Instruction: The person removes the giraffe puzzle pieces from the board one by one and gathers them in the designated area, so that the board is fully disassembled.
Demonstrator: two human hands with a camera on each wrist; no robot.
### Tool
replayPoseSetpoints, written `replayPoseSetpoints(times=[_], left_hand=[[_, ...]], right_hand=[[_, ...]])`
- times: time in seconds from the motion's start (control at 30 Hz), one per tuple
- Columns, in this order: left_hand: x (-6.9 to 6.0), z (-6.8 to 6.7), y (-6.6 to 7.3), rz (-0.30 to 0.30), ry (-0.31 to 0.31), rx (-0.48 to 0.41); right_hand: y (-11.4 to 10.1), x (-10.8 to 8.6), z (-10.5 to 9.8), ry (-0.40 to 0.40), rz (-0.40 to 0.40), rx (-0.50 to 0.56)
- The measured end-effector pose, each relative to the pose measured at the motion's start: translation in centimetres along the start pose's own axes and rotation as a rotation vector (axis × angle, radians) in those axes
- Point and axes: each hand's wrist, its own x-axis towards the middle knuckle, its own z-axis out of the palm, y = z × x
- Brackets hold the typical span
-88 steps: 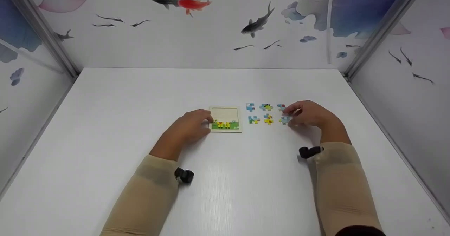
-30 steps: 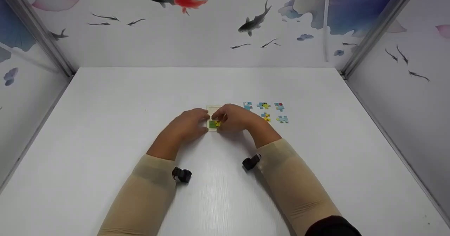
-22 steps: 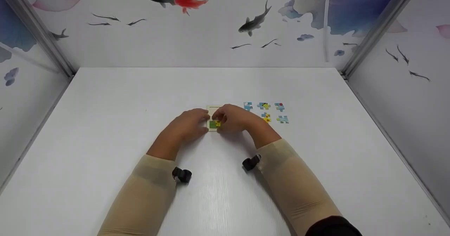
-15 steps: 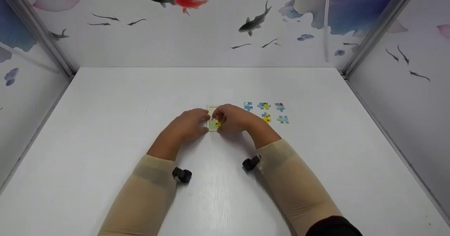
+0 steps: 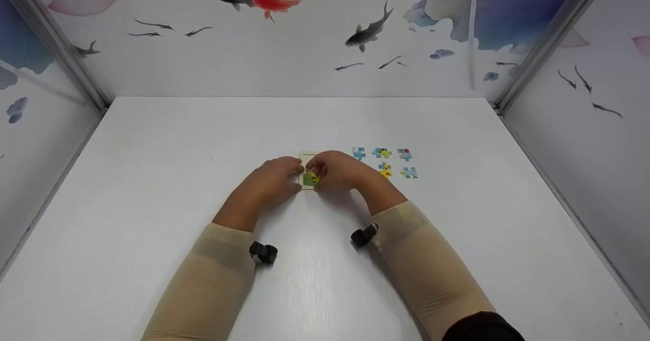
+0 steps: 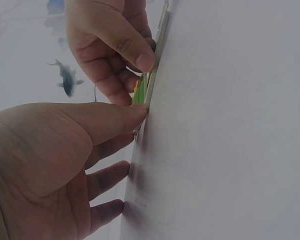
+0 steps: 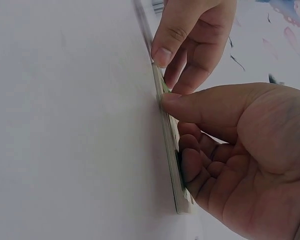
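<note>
White bench spread wide beneath the action, and the left hand has thumb and fingers gripping the left side of the square, pale wooden puzzle tray lying on it. Right hand is in there too: thumb at the near edge, fingers curled around a green-and-yellow jigsaw piece that sits tilted in the tray, the exact hold half hidden. Light stuff, I'd judge, thin and stiff, maybe slick on the printed face: pinch the piece by its sides, spare the knobs, and steady the tray by its rim. Off to the right, five loose blue, yellow and red jigsaw pieces lie in two rows. And what a switch! About three seconds ago that right hand was out at the rows' far end; six loose pieces showed then, five now, the sixth's spot covered by that hand. Left hand? Same side of the tray.
</note>
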Motion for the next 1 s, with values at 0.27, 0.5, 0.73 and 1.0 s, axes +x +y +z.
replayPoseSetpoints(times=[0.27, 0.5, 0.73, 1.0], left_hand=[[0.0, 0.0, -0.1, 0.015, 0.005, 0.0], [-0.1, 0.0, -0.2, 0.032, 0.011, 0.0], [0.0, 0.1, -0.4, 0.032, 0.004, 0.0], [0.0, 0.1, -0.1, 0.022, -0.016, 0.031]], right_hand=[[0.0, 0.0, 0.0, 0.008, 0.004, -0.011], [0.0, 0.1, 0.1, 0.011, 0.031, -0.006], [0.2, -0.4, -0.7, 0.008, -0.008, -0.008], [1.6, -2.2, -3.7, 0.009, -0.056, -0.017]])
